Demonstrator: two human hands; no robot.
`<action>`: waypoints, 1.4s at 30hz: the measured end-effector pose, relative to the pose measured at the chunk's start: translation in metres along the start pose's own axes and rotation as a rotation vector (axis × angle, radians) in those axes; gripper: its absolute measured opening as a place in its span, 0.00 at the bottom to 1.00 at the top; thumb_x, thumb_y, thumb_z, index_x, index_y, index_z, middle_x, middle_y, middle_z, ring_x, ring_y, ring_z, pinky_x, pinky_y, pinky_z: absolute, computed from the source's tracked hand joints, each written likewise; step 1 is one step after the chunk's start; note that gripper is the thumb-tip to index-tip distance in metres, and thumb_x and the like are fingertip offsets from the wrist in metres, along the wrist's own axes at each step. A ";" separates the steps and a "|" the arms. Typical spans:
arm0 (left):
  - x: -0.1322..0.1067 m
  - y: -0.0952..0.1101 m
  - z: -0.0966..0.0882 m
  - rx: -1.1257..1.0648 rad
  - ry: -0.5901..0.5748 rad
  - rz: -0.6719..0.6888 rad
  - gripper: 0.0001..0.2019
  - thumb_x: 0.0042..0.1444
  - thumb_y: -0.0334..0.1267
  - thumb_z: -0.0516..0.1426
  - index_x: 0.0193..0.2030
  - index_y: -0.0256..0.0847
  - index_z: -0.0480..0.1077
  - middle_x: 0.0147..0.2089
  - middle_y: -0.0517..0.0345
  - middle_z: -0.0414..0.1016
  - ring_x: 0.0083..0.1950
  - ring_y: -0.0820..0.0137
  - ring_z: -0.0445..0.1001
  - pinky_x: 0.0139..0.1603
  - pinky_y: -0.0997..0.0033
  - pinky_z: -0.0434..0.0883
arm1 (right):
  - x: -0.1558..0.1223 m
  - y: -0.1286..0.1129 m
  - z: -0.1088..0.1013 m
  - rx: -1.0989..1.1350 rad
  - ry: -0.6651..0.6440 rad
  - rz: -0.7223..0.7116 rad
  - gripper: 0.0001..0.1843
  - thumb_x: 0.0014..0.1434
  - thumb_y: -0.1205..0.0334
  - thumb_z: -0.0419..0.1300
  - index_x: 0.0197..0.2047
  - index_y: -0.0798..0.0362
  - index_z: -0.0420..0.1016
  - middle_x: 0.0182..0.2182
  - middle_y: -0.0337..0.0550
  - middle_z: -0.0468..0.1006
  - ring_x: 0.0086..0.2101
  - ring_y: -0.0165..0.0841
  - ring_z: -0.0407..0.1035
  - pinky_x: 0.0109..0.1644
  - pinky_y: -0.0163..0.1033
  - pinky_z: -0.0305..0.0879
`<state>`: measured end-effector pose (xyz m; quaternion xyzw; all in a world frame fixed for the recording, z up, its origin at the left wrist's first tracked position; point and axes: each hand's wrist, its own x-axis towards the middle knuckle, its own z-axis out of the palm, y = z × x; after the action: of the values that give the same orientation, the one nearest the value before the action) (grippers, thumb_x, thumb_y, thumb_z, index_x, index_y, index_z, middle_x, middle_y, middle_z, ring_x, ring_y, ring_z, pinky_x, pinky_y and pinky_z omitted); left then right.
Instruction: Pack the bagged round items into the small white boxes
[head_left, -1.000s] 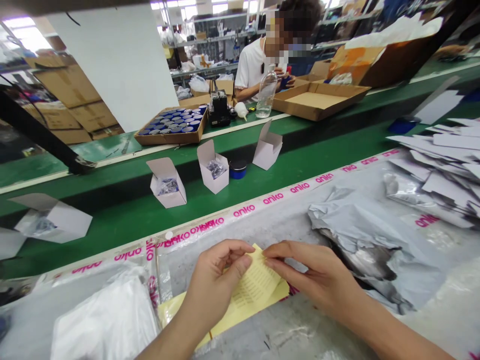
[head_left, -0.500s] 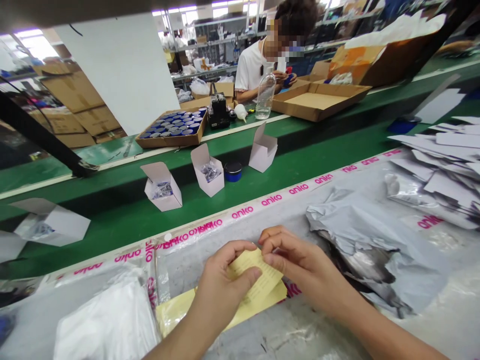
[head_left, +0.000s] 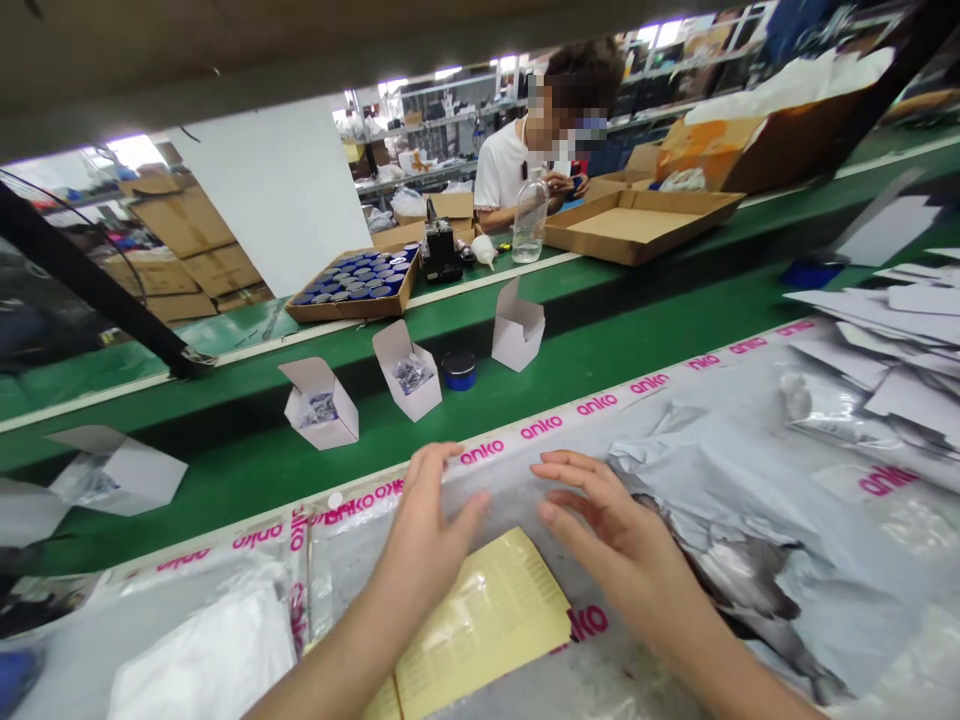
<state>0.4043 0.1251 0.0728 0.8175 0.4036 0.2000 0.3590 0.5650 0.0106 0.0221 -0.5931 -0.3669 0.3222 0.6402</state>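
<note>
My left hand (head_left: 431,525) is raised over the work surface, fingers stretched out and thumb apart, holding nothing. Facing it, my right hand (head_left: 611,525) also has its fingers apart and is empty. Below and between them, yellow printed sheets (head_left: 499,610) lie on the plastic-covered table, partly hidden by my left forearm. Beyond my hands, on the green belt, stand open white boxes, one (head_left: 517,335) empty-looking, another (head_left: 411,385) and a third (head_left: 324,415) with clear-wrapped contents. A round blue tin (head_left: 459,372) sits between two of them.
White bags (head_left: 206,650) are stacked at lower left. A torn grey plastic bag (head_left: 750,500) lies right of my right hand, with flat white cartons (head_left: 892,330) beyond. A tray of blue tins (head_left: 356,280) and a shallow cardboard tray (head_left: 645,220) stand across the belt near a co-worker (head_left: 501,170).
Both hands have let go of the yellow sheet, which was lifted between them and now lies flat. My hands have spread apart. The camera view has tilted upward a little.
</note>
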 end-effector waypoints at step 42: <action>-0.059 -0.031 0.015 -0.533 0.108 -0.116 0.42 0.43 0.26 0.72 0.63 0.54 0.62 0.57 0.56 0.72 0.59 0.59 0.72 0.64 0.51 0.65 | -0.018 0.004 0.026 0.087 -0.353 -0.085 0.26 0.70 0.53 0.61 0.67 0.33 0.59 0.56 0.47 0.76 0.54 0.41 0.75 0.57 0.52 0.77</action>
<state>0.3621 0.0840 0.0371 0.6578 0.4013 0.3215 0.5503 0.5333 0.0094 0.0170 -0.4830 -0.4840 0.4097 0.6038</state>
